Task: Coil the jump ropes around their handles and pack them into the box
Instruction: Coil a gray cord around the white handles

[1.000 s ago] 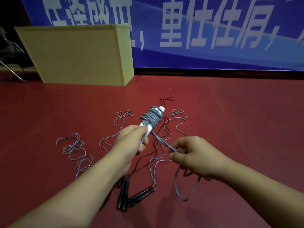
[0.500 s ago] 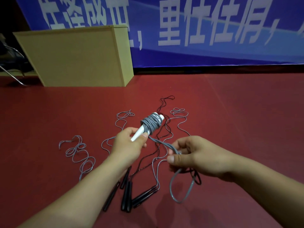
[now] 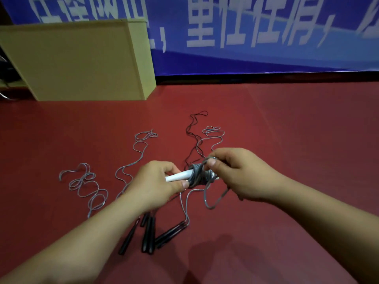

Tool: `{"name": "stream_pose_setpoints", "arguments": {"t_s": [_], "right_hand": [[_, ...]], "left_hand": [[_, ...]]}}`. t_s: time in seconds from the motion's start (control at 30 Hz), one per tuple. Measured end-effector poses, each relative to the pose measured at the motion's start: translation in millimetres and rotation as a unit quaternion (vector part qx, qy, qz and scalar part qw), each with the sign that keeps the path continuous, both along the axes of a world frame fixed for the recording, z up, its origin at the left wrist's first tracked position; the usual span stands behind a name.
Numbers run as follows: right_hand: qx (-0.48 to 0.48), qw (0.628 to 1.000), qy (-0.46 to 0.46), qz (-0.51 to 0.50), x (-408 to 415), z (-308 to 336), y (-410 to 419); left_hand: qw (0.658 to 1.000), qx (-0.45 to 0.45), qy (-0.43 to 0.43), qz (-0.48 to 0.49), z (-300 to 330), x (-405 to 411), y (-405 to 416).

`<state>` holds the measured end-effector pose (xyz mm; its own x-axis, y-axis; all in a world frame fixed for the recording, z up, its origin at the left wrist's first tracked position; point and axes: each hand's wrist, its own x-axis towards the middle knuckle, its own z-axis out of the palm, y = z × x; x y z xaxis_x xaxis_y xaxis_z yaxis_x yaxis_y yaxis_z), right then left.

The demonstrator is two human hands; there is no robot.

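Handles [image 3: 178, 176], white, lie left-to-right between our hands, held above the red floor [image 3: 287, 140]. Left hand [image 3: 155, 184] grips the bare end; right hand [image 3: 235, 173] pinches the grey rope [image 3: 200, 176] just above the coil, slack loop hanging below. Box [image 3: 78, 60] well apart, far left.

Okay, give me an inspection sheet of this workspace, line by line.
Surface: red floor, ropes spread over it.
Job's things: white handle wrapped with grey rope coil; loose grey ropes; black handles lying together; cardboard box at back left.
Clutter: nothing seen.
Grippers: left hand grips the white handle; right hand pinches the rope at the coil.
Cables: nothing seen apart from the ropes.
Surroundings: blue banner with white characters.
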<state>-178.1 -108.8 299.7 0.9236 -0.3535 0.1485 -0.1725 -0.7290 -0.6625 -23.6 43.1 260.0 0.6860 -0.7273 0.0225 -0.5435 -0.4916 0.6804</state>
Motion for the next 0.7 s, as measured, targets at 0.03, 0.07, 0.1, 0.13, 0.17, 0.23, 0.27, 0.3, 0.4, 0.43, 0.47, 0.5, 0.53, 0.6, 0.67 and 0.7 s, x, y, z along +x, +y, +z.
{"name": "stream_pose_setpoints", "arguments": {"t_s": [0.03, 0.07, 0.1, 0.13, 0.17, 0.23, 0.27, 0.3, 0.4, 0.43, 0.47, 0.5, 0.53, 0.6, 0.67, 0.7], "right_hand": [[-0.047, 0.999, 0.002, -0.003, -2, 1, -2], [-0.088, 0.996, 0.004, -0.007, -3, 2, -4], [-0.129, 0.992, 0.009, -0.012, -5, 1, -7], [-0.168, 0.985, 0.015, -0.018, -6, 2, -9], [-0.201, 0.979, 0.021, -0.025, -7, 2, -11], [-0.234, 0.971, 0.027, -0.036, -11, 6, -15], [-0.238, 0.97, 0.024, -0.039, -12, 8, -18], [-0.24, 0.97, 0.02, -0.046, -14, 9, -21], [-0.259, 0.964, 0.017, -0.065, -16, 6, -33], [-0.266, 0.961, 0.014, -0.071, -16, 5, -36], [-0.267, 0.961, 0.006, -0.077, -16, 4, -39], [-0.264, 0.961, -0.005, -0.085, -16, 4, -41], [-0.262, 0.96, -0.017, -0.094, -16, 4, -43], [-0.271, 0.956, -0.036, -0.104, -15, 4, -45], [-0.291, 0.95, -0.061, -0.097, -13, 3, -46], [-0.307, 0.944, -0.083, -0.083, -13, 3, -45]], "left_hand": [[1.0, 0.009, 0.0, -0.026, 1, -4, 0], [0.999, 0.016, 0.003, -0.049, 2, -7, 0], [0.997, 0.022, 0.007, -0.07, 4, -11, 0], [0.996, 0.027, 0.011, -0.086, 5, -13, 0], [0.995, 0.028, 0.014, -0.096, 6, -15, 0], [0.993, 0.027, 0.027, -0.107, 8, -18, 1], [0.993, 0.028, 0.034, -0.113, 8, -19, 2], [0.991, 0.031, 0.04, -0.121, 8, -21, 2], [0.987, 0.038, 0.061, -0.142, 10, -28, 4], [0.986, 0.039, 0.067, -0.145, 11, -29, 4], [0.986, 0.04, 0.071, -0.148, 12, -29, 5], [0.985, 0.042, 0.074, -0.151, 13, -30, 5], [0.984, 0.045, 0.078, -0.154, 14, -30, 5], [0.983, 0.049, 0.082, -0.154, 16, -30, 6], [0.984, 0.044, 0.083, -0.152, 18, -30, 6], [0.984, 0.042, 0.082, -0.149, 20, -30, 6]]}}
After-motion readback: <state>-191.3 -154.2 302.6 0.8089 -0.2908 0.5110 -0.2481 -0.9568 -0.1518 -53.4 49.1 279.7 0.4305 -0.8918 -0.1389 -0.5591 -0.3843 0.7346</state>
